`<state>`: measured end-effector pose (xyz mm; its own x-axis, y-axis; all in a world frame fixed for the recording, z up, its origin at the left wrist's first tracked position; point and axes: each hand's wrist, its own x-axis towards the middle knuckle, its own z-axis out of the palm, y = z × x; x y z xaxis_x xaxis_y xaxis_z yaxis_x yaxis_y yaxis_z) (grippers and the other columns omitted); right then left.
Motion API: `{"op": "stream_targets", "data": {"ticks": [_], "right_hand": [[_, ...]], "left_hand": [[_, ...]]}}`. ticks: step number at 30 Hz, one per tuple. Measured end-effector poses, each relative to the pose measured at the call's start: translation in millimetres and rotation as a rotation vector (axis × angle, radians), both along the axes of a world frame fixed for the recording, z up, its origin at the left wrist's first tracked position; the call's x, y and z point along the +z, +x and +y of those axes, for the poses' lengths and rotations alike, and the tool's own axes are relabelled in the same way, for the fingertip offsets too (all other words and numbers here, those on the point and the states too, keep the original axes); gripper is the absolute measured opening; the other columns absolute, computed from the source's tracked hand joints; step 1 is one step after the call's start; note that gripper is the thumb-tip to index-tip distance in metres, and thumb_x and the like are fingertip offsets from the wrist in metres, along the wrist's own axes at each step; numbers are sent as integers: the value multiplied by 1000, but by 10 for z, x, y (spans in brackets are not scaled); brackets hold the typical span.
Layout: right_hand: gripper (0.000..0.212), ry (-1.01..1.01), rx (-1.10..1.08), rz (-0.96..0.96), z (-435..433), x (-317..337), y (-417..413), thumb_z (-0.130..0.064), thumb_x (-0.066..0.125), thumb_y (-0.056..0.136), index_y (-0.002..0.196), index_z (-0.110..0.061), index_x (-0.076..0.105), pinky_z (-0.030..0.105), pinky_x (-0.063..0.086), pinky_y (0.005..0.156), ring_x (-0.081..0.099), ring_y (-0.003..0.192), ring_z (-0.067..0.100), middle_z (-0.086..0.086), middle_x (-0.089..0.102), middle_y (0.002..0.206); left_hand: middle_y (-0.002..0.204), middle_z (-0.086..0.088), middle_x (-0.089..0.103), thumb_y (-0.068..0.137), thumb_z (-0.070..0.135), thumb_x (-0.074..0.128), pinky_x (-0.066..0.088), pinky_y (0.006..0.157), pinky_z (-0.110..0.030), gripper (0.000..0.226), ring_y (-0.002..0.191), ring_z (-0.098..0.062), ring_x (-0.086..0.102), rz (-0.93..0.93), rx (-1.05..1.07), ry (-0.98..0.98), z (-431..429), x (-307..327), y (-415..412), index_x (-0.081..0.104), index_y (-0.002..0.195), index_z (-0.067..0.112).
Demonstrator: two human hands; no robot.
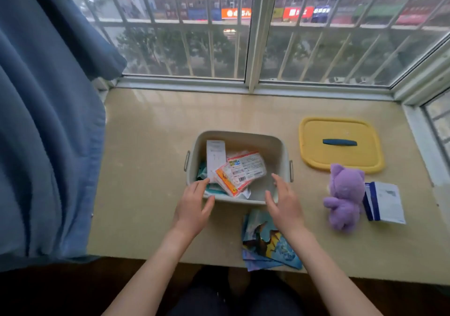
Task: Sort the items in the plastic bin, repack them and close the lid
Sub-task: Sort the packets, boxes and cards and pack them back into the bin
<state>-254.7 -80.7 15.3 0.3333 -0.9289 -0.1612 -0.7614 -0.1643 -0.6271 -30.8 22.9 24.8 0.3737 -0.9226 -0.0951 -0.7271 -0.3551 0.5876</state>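
Observation:
A pale grey plastic bin (272, 145) stands open on the window ledge. Inside lie an orange-edged packet (243, 169), a tall white box (215, 155) and some teal packaging (202, 172). My left hand (193, 206) hovers at the bin's near left corner, fingers spread, holding nothing. My right hand (283, 201) is at the near right rim, fingers apart and empty. The yellow lid (341, 155) with a dark blue handle lies flat to the right of the bin.
A purple plush toy (343, 199) and a blue-and-white booklet (384, 201) lie right of the bin. Blue picture cards (265, 240) sit at the ledge's front edge. A blue curtain (48, 121) hangs on the left; barred windows close the back.

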Motion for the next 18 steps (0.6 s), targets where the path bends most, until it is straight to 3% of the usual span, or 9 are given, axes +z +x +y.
{"op": "stream_targets", "data": {"ticks": [3,6,11,15,18], "right_hand": [[53,165,-41,43,-122,-201,250,-30,51,97,147,-18,36,34,42,98,49,124,23,8,51,138],[49,269,-102,58,-289,-415,428,-30,49,98,144,-22,38,34,45,92,54,114,20,8,57,129],[47,421,-175,95,-632,-851,572,-39,42,99,145,-34,32,30,47,65,59,91,17,2,61,116],[53,515,-285,-47,-757,-1094,720,-36,47,100,149,-31,28,16,41,60,55,79,4,1,61,127],[56,557,-398,-221,-795,-1235,839,-31,55,97,147,-28,29,10,45,56,57,77,-3,-2,60,122]], "left_hand": [[131,-4,53,90,19,60,39,93,-24,47,118,-19,52,66,-8,38,-245,-162,206,48,136,12],[136,-4,49,92,19,58,38,95,-25,51,123,-19,48,78,-10,95,-529,-392,361,44,140,12],[141,-6,44,93,20,55,39,103,-34,54,126,-22,44,73,32,161,-1020,-787,502,37,144,13],[134,-8,46,95,24,52,44,97,-36,58,118,-23,48,157,155,232,-1285,-1055,519,28,147,23],[126,-9,47,95,25,50,45,87,-31,59,107,-21,50,190,183,255,-1389,-1212,532,25,148,28]]}}
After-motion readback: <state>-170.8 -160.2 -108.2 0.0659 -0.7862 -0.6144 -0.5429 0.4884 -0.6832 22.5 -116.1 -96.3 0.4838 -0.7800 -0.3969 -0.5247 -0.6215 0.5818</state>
